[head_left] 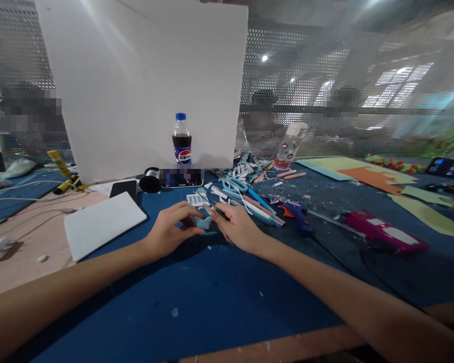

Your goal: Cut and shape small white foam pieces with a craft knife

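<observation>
Both my hands meet over the blue mat (196,297) in the middle of the table. My left hand (172,229) is curled, its fingers pinching a small pale-blue piece (203,222) that lies on the mat. My right hand (236,227) is closed too; its fingertips press on the same pale-blue piece, and a thin dark stick (221,213) shows between the fingers. A short teal strip (209,233) lies just below the piece. Light-blue scissors (232,185) and several pens lie just behind my hands.
A cola bottle (182,139) stands before a large white board (147,80). A phone (181,177), a tape roll (150,180), a white pad (102,224), a blue glue gun (297,214), a pink tool (382,233) and coloured paper sheets (366,174) surround the work spot.
</observation>
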A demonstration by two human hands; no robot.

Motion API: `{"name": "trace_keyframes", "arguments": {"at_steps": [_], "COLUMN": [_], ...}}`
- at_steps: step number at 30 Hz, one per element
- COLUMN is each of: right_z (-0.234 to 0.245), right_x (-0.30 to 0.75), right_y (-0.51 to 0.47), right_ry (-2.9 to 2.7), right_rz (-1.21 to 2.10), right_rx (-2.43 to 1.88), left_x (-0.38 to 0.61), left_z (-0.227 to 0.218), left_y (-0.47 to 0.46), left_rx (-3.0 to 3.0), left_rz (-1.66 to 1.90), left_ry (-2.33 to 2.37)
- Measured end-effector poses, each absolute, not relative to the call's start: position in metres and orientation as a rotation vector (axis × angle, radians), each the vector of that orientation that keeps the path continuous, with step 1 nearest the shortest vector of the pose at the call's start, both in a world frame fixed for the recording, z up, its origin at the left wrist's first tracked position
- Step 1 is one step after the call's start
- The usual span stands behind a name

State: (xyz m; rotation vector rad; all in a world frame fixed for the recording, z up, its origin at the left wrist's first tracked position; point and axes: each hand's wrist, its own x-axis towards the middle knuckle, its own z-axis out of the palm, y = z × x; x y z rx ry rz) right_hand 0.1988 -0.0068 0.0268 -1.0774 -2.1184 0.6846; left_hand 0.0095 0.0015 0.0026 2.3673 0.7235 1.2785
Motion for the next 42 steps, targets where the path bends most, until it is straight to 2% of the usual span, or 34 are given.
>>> {"name": "trace_keyframes", "arguments": {"at_steps": [12,18,33,42], "right_z": [0.0270,0.0295,0.0276,0.0278], "right_x": [0.2042,0.2037,0.2017,0.2046], "right_y": [-0.0066,-0.0081,-0.0076,-0.0017], "right_ry": [-2.176,-2.183,-2.179,-2.193], "right_rz": [0.538,0.623,0.541,0.556], "right_rx": [-1.084,-1.117,-1.154,-1.218], "left_x": [0.0075,0.0083,0.0084,0.0104], "left_z": [0.0037,0.0042,0.0040,0.0004], "left_y": [0.0025,0.0017,0.0045,0.0079], "left_rx": [2.276,2.329,2.091,2.073], "left_rz": [1.380,1.344,1.222,1.153], "left_ry": [0.783,0.786,0.752,0.914]}}
